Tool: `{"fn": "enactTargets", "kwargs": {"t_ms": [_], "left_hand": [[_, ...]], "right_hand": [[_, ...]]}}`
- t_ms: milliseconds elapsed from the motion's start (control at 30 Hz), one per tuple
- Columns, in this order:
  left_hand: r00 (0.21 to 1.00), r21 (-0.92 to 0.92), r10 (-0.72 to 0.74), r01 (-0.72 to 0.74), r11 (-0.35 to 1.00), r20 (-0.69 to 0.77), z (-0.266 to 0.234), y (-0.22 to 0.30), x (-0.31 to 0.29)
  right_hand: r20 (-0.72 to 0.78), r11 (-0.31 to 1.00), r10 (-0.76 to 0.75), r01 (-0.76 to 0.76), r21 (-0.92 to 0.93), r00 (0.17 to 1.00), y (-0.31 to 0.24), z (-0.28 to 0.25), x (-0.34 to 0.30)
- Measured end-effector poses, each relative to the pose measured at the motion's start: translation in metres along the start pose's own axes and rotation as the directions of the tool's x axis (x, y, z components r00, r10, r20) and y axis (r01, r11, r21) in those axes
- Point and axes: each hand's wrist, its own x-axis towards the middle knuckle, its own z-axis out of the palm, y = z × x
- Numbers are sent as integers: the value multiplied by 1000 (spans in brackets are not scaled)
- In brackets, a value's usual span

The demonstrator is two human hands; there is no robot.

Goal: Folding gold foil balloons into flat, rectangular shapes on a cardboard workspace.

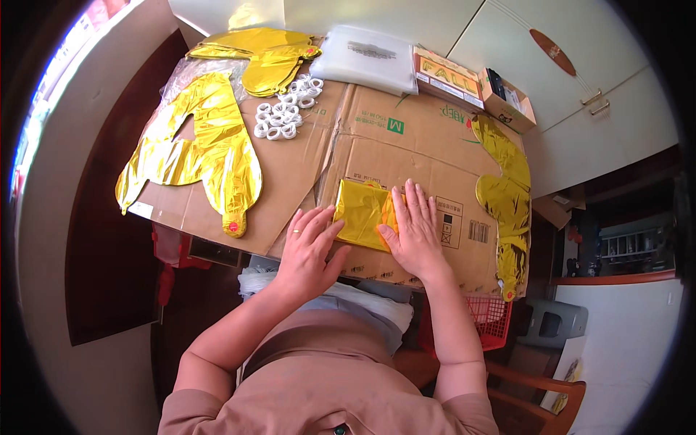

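Note:
A flat gold foil balloon (pixel 360 212), folded into a rectangle, lies on the cardboard near the table's front edge. My right hand (pixel 416 235) is laid flat over its right end, fingers stretched out, with a strip of orange showing beside them. At its left edge rests my left hand (pixel 310 250), fingers spread and a ring on one of them; neither hand grips anything. An unfolded, A-shaped gold foil balloon (pixel 235 148) is spread out to the left. Another long gold balloon (pixel 507 199) with a wavy edge lies along the right side.
Flattened cardboard (pixel 395 156) covers the tabletop. Small white coils (pixel 279 119) sit in a cluster behind, near stacked gold balloons (pixel 272 69). Clear plastic bags (pixel 362 61), a printed box (pixel 448 76) and an open carton (pixel 507 105) line the back. A red basket (pixel 489 319) stands below.

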Motion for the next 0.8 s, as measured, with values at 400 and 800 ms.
{"fn": "enactTargets", "kwargs": {"t_ms": [400, 800], "left_hand": [[932, 226, 122, -208, 952, 342, 37, -35, 60], [944, 216, 129, -200, 956, 302, 37, -34, 57]], "right_hand": [[-20, 999, 27, -27, 30, 999, -1, 3, 0], [-12, 896, 11, -4, 444, 1000, -2, -40, 51]]}}
